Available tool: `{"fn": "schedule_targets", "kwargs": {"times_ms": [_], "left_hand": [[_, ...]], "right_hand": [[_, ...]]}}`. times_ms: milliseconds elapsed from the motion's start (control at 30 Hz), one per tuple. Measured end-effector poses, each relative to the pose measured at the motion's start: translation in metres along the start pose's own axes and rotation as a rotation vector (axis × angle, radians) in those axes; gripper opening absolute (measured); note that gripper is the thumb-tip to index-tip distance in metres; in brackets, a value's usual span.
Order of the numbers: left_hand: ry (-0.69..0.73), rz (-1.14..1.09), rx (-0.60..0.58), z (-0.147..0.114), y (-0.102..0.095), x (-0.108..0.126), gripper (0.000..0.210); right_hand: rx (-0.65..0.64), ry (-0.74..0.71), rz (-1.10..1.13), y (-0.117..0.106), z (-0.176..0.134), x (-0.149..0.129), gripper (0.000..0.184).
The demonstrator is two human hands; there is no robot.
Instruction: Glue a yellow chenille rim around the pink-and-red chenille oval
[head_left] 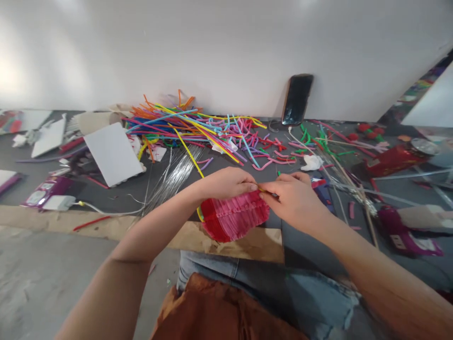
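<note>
A piece made of pink and red pipe cleaners (237,216) set side by side hangs below my hands, over the table's front edge. My left hand (231,183) is closed on its upper edge, thumb and fingers pinched together. Along the piece's left side runs a yellow pipe cleaner (190,155), its free end sticking up past my left wrist. My right hand (292,196) pinches at the upper right corner, fingertips nearly touching the left ones. A thin dark yellowish strand shows between the two hands; my fingers hide most of it.
Loose coloured pipe cleaners (173,120) lie in a heap at the back, with short cut bits to their right. A phone (297,99) leans on the wall. A white board piece (113,155), silvery wires (177,174), a red can (398,158) and purple boxes (406,231) lie around.
</note>
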State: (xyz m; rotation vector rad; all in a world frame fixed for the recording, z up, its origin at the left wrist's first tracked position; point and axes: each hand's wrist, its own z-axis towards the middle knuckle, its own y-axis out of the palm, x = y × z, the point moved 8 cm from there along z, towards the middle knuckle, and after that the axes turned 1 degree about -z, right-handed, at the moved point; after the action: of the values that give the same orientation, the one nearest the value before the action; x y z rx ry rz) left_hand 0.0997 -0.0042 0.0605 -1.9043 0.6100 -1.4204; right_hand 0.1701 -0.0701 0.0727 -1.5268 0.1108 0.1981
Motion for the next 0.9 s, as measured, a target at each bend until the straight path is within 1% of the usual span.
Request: {"fn": "schedule_targets", "kwargs": {"times_ms": [67,133,233,300,367,433,500,700,767,900], "left_hand": [[0.022,-0.071,-0.034,0.001,-0.002,-0.005,0.031],[0.02,-0.126,-0.034,-0.001,-0.009,-0.014,0.032],[-0.03,-0.165,-0.018,-0.009,-0.019,-0.032,0.033],[-0.067,-0.166,-0.025,-0.018,-0.021,-0.042,0.031],[-0.101,-0.159,-0.03,-0.027,-0.017,-0.05,0.029],[-0.119,-0.172,-0.029,-0.033,-0.009,-0.054,0.029],[-0.123,-0.201,0.004,-0.034,0.0,-0.055,0.031],[-0.114,-0.185,0.21,-0.022,0.018,-0.05,0.027],[-0.106,-0.207,0.231,-0.018,0.024,-0.05,0.025],[-0.072,-0.237,0.22,-0.016,0.031,-0.05,0.026]], "right_hand": [[-0.004,0.009,0.001,0.004,-0.001,0.003,0.023],[0.003,0.016,0.001,0.008,-0.002,0.008,0.024],[-0.003,0.043,0.013,0.014,-0.006,0.015,0.026],[-0.023,0.08,0.049,0.018,-0.01,0.022,0.028],[-0.051,0.123,0.087,0.023,-0.016,0.029,0.03],[-0.07,0.159,0.108,0.028,-0.022,0.035,0.032],[-0.07,0.188,0.136,0.032,-0.027,0.04,0.031],[-0.076,0.242,0.223,0.043,-0.037,0.043,0.029],[-0.092,0.257,0.259,0.046,-0.041,0.044,0.03],[-0.11,0.281,0.341,0.054,-0.049,0.049,0.035]]}}
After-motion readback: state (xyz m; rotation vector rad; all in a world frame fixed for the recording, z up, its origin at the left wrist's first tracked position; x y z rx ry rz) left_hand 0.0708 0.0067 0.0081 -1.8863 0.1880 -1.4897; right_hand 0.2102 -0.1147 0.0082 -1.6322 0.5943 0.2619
